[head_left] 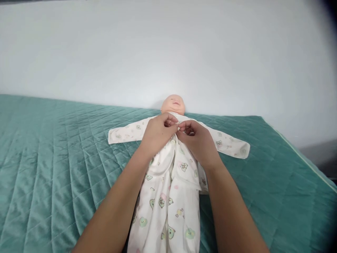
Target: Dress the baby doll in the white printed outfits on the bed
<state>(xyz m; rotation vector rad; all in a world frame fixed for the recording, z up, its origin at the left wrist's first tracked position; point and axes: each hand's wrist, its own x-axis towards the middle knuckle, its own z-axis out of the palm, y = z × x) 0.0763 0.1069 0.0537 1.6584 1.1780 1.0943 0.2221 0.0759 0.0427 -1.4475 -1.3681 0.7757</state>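
A baby doll (173, 104) lies on its back, wearing a white baby jacket (184, 165) printed with small green and pink figures. Matching white trousers (168, 218) cover its legs. At the chest, just below the neck, my left hand (160, 131) pinches one front edge of the jacket. My right hand (193, 135) grips the other edge close beside it, and the fingertips of both hands nearly meet. Whatever fastener may lie between the fingers is too small to make out. Below my hands the jacket's front parts. Its sleeves stretch out flat to both sides.
Under the doll spreads a green quilted bed cover (65, 168), its piped edge (295, 147) running down at the right. A plain pale wall (168, 49) rises right behind the doll's head.
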